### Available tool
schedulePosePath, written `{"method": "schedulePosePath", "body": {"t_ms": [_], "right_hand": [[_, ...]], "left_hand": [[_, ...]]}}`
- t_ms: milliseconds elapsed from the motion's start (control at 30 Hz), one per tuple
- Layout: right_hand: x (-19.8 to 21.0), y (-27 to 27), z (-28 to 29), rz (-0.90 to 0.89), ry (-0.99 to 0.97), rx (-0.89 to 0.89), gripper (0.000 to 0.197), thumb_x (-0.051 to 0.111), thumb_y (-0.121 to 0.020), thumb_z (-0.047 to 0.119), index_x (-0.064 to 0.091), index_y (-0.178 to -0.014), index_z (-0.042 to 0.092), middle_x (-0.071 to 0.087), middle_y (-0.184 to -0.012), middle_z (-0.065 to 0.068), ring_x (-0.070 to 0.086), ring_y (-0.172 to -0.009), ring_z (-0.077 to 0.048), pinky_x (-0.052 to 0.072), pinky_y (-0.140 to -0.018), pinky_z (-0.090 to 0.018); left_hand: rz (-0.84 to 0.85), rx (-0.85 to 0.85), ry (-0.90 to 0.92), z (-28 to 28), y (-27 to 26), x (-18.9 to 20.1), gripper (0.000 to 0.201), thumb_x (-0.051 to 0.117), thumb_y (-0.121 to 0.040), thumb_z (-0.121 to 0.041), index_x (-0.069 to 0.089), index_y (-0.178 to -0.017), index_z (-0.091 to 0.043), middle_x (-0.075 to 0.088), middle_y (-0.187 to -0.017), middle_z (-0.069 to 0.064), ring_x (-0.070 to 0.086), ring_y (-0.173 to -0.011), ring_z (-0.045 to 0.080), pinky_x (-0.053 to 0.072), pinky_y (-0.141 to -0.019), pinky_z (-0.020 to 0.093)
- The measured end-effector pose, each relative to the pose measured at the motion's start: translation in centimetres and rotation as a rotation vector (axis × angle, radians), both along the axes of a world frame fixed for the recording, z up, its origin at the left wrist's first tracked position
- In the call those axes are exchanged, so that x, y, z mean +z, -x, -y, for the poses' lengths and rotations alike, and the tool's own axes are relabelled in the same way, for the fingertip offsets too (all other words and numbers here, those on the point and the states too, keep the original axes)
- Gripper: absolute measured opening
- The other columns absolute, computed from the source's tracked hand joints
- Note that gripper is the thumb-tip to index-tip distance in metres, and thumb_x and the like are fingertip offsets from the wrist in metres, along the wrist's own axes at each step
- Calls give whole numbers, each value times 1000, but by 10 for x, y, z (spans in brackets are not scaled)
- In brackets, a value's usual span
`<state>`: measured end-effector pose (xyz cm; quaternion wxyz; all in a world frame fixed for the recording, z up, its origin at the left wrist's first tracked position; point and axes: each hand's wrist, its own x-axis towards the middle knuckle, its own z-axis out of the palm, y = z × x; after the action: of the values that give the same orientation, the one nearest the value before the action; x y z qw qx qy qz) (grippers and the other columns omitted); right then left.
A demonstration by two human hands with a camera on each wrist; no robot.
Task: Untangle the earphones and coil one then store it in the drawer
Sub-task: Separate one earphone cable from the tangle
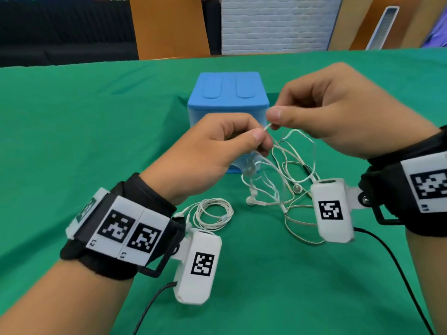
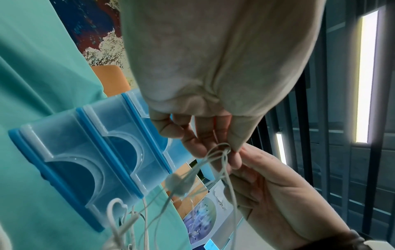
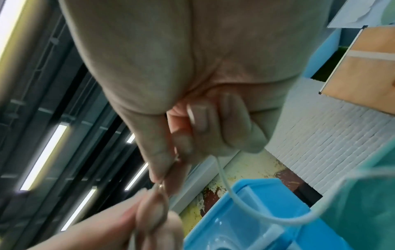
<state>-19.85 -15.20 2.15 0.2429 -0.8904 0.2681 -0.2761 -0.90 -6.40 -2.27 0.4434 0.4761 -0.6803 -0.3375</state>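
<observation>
Earphones [image 1: 285, 165], white and tangled, hang in loose loops from both my hands above a green tablecloth [image 1: 72, 129]. My left hand [image 1: 212, 153] pinches the cable between thumb and forefinger, the other fingers curled in. My right hand [image 1: 338, 112] pinches a short stiff end of the same cable just beside the left thumb, so the two pinches nearly touch. Below them the loops fall to the cloth, where two earbuds [image 1: 251, 200] lie among the strands. A second pair of earphones [image 1: 212, 215], already wound into a neat coil, rests on the cloth near my left wrist. Behind my hands stands a small blue drawer unit [image 1: 228, 93]; in the left wrist view its translucent drawers [image 2: 70, 152] sit pushed in. Each wrist wears a black strap with a white marked camera block [image 1: 331, 209].
</observation>
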Motion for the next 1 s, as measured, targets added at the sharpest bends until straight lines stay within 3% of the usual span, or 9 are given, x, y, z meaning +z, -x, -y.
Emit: {"method": "schedulePosePath", "body": {"t_ms": [67, 200, 300, 467, 600, 667, 800, 900, 1000], "right_hand": [[3, 2, 5, 106, 57, -76, 26, 67, -95, 28, 70, -79, 7, 43, -47, 10, 33, -47, -6, 26, -45, -16], [6, 8, 19, 480, 139, -310, 25, 61, -95, 37, 63, -74, 25, 52, -49, 14, 40, -49, -6, 34, -50, -29], [8, 18, 31, 624, 199, -494, 29, 59, -92, 46, 58, -66, 31, 55, -61, 14, 47, -56, -8, 42, -56, -38], [4, 28, 39, 461, 239, -600, 24, 61, -86, 41, 72, -89, 21, 68, -80, 1, 56, -65, -7, 53, -62, -40], [9, 16, 17, 402, 170, -359, 25, 65, -84, 18, 74, -107, 18, 74, -101, 0, 57, -62, 7, 41, -60, -11], [11, 10, 1, 254, 113, -114, 28, 64, -87, 5, 72, -113, 14, 74, -106, 1, 57, -56, 7, 41, -56, -7], [5, -4, -9, -69, 24, 75, 10, 65, -96, 18, 74, -97, 19, 69, -77, 3, 50, -48, -2, 42, -48, -19], [2, -3, 1, -32, 137, -22, 25, 61, -99, 29, 72, -80, 16, 53, -60, -10, 40, -53, -16, 33, -51, -31], [3, -2, 4, 105, 132, -87, 27, 61, -99, 28, 72, -80, 13, 46, -52, 5, 30, -48, -9, 24, -47, -22]], "left_hand": [[48, 8, -43, 0, -3, -1, 21, 55, -102, -14, 70, -90, -7, 70, -87, -3, 59, -84, 7, 44, -81, 20], [107, 26, -74, 0, -5, -4, 21, 58, -97, -25, 74, -90, -13, 74, -100, 10, 63, -100, 34, 46, -97, 44], [88, 32, -76, -1, -3, -3, 20, 59, -100, -21, 74, -93, -11, 75, -103, 8, 64, -108, 31, 44, -105, 49], [19, 59, 9, -1, 1, 0, 22, 56, -102, -17, 75, -97, -8, 77, -101, -3, 68, -98, 4, 46, -90, 15], [-25, 74, 78, 2, 3, -1, 22, 54, -102, -14, 73, -96, -5, 77, -100, 2, 70, -100, 14, 48, -91, 17], [-50, 59, 93, 2, 3, -1, 21, 54, -102, -12, 72, -94, -4, 77, -98, 5, 70, -94, 11, 48, -88, 17], [-113, 35, 115, 3, 1, 0, 21, 50, -103, -7, 66, -98, 6, 74, -95, 16, 68, -88, 8, 51, -86, 19], [-139, 58, 127, 2, 0, 3, 20, 49, -103, -5, 64, -98, 8, 71, -90, 16, 66, -80, 3, 47, -78, 13], [-106, 69, 118, 1, 2, 6, 19, 49, -104, -6, 64, -96, 3, 70, -90, 10, 64, -79, 2, 45, -78, 12]]}}
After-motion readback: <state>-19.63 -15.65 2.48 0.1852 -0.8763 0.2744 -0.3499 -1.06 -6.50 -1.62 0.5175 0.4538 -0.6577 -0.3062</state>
